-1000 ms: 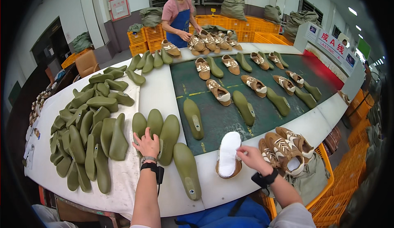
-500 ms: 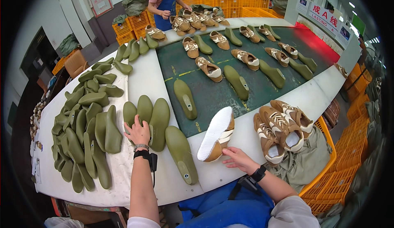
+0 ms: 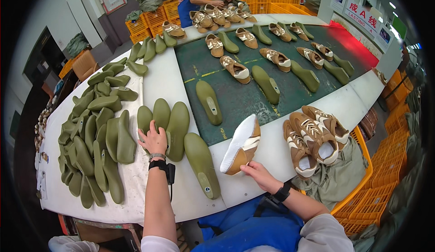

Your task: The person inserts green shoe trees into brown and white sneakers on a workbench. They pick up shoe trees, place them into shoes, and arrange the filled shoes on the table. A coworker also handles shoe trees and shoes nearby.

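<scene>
So the right hand [image 3: 259, 176] has its thumb and fingers clamped on the heel end of a brown suede-look sneaker with white stripes and a white sole [image 3: 242, 147]. It's tipped on its side above the near part of the white, smooth tabletop [image 3: 271, 144], sole facing left; can't tell if it touches. Left hand [image 3: 153, 141] has its fingers spread over 4 olive-green, foot-shaped shoe lasts [image 3: 178, 123], though I can't tell how firmly it's touching any.

Room-wise, left is tight: the nearest last sits just beside the sneaker, and a big olive-green heap of lasts [image 3: 84, 157] crowds the far left. To the right there's bare white up to 3 brown-and-white laced sneakers [image 3: 312, 138] bunched by the near edge, with an orange plastic crate [image 3: 368, 170] beyond. The flat dark-green panel [image 3: 235, 102] starts just past the sneaker's toe.
</scene>
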